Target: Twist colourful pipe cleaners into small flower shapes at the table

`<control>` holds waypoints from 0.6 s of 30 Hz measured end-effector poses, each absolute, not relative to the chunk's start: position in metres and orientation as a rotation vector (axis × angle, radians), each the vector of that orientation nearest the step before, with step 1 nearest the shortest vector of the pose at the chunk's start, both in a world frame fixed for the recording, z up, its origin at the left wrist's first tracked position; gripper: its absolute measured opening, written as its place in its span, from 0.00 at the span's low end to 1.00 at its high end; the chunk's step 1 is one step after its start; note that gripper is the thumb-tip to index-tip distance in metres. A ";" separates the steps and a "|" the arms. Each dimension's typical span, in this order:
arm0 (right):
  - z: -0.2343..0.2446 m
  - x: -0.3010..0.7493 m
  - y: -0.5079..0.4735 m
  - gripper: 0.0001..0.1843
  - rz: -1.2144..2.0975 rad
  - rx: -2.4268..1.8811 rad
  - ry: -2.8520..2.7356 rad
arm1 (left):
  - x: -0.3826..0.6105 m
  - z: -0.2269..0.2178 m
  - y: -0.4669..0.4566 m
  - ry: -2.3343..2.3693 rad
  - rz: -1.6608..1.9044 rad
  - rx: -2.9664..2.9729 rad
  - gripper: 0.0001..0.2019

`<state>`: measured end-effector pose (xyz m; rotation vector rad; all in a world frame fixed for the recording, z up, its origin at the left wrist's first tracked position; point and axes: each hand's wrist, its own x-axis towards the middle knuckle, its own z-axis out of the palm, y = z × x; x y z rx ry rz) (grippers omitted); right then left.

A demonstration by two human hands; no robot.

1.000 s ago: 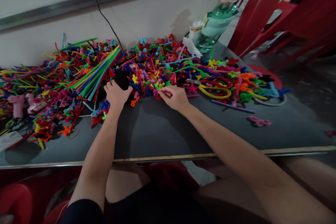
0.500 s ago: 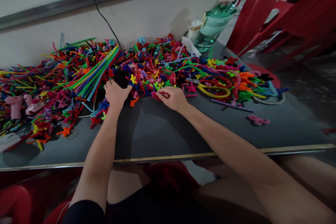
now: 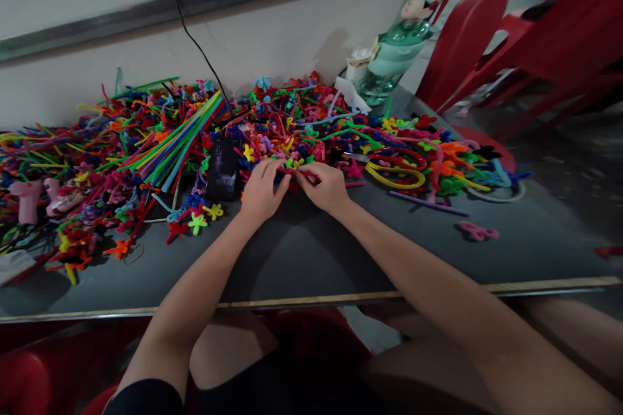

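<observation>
Both hands meet at the front edge of a big pile of coloured pipe cleaners on a dark grey table. My left hand and my right hand pinch the two ends of one short red pipe cleaner piece between fingertips. A black phone lies flat just left of my left hand, apart from it. Small twisted flower shapes, yellow and green, lie below the phone.
A bundle of straight pipe cleaners slants up left of the phone, under a black cable. A green bottle stands at the back right; red chairs beyond. Pink pieces lie apart at right.
My left hand let go of the black phone and moved right to join my right hand on the red piece. The phone now lies uncovered on the table.
</observation>
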<state>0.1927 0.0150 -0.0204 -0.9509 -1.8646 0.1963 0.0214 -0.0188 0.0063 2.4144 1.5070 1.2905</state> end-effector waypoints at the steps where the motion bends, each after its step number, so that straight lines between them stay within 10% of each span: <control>1: -0.019 0.193 0.014 0.12 0.198 -0.950 -1.854 | 0.025 0.001 -0.017 1.418 1.269 2.383 0.14; 18: -0.015 0.190 0.009 0.10 0.362 -0.887 -1.886 | 0.027 -0.013 -0.009 1.320 1.344 1.643 0.08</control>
